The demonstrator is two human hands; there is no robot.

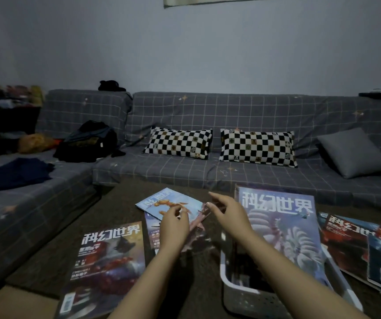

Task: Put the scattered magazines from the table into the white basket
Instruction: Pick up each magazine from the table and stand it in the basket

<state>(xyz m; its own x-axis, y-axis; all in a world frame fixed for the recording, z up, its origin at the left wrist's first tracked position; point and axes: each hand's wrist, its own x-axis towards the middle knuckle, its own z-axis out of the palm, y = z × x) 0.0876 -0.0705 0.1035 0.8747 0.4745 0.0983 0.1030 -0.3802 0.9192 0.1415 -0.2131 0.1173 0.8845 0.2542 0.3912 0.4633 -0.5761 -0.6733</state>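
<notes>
table (125,199): dark cloth | white basket (249,298): one, front right, one big magazine (283,229) leaning in it | other magazines: about six flat around | left hand (173,226), right hand (228,215): fingers loose, holding nothing, above light-blue magazine (159,201)

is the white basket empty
No, a large magazine already stands leaning in the white basket, its cover rising above the rim.
</notes>
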